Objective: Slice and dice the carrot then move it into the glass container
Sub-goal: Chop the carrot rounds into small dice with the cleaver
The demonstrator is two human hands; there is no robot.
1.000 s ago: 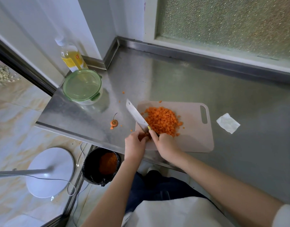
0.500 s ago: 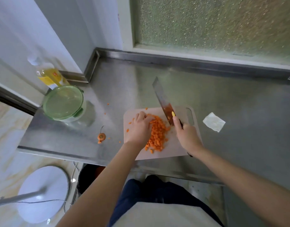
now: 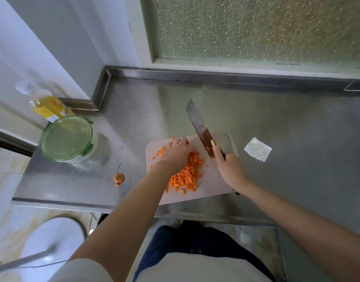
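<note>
Pressing flat left hand [image 3: 175, 154] on diced carrot [image 3: 187, 176], gripping nothing | clasping knife [image 3: 199, 127] in right hand [image 3: 230, 167] | noting lidded glass container [image 3: 69, 139] well left, nearest left hand

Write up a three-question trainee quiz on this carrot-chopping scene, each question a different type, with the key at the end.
1. True or false: the glass container has its green lid on.
2. Fill the gap: the left hand rests on the diced carrot, which lies on the ____.
3. Who or what holds the knife? A. the left hand. B. the right hand. C. nothing, it lies on the counter.

Key: 1 true; 2 cutting board; 3 B.
</note>
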